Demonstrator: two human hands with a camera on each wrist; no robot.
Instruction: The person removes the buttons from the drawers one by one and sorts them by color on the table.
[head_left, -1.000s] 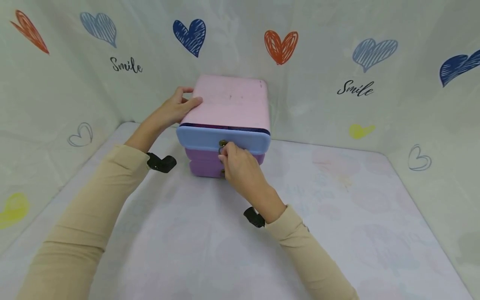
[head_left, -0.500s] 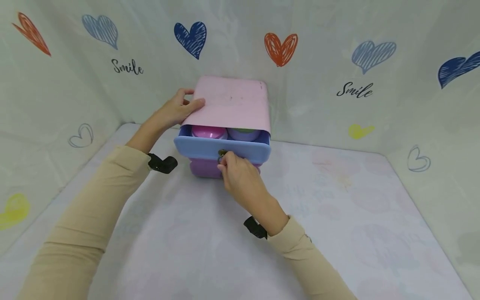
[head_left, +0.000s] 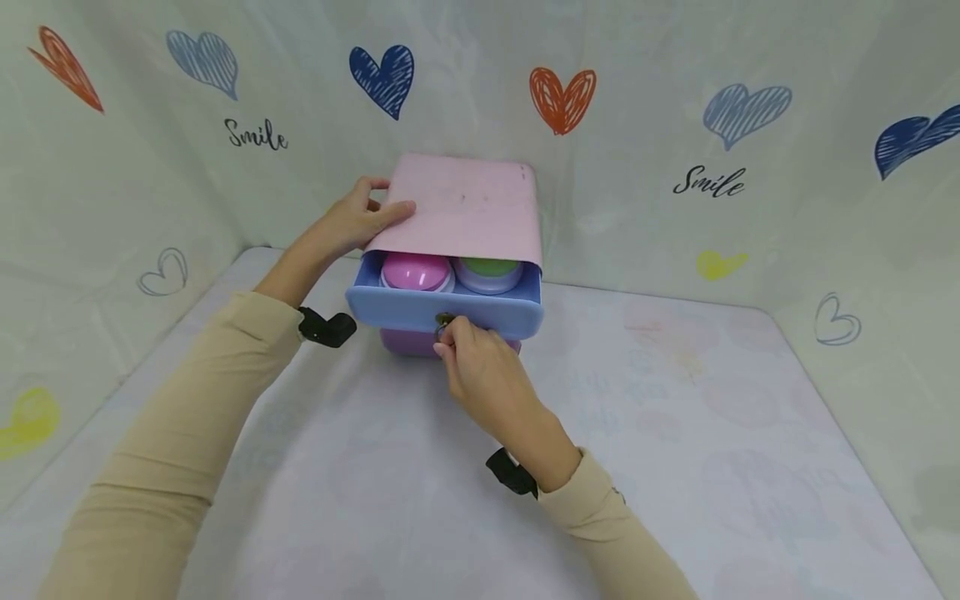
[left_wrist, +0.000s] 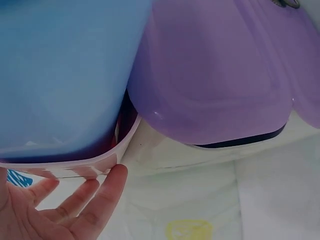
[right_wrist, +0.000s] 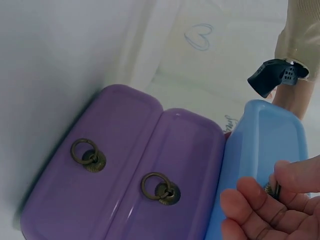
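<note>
A small drawer chest with a pink top stands on the table against the back wall. Its upper drawer, with a light blue front, is pulled out. Inside sit two round pale containers, one with a pink lid, the other with a green top. My right hand pinches the brass ring pull on the blue front. My left hand braces the chest's left side, thumb on top; the left wrist view shows its extended fingers touching the pink casing.
Below the blue drawer, two purple drawers are closed, each with a brass ring. A pale patterned cloth covers the table. The back wall carries hearts and lettering. Dark camera mounts hang at both wrists.
The blue drawer has slid out towards me with my right hand on its ring, uncovering the two containers. My left hand stays at the chest's side, its thumb slightly further over the top.
</note>
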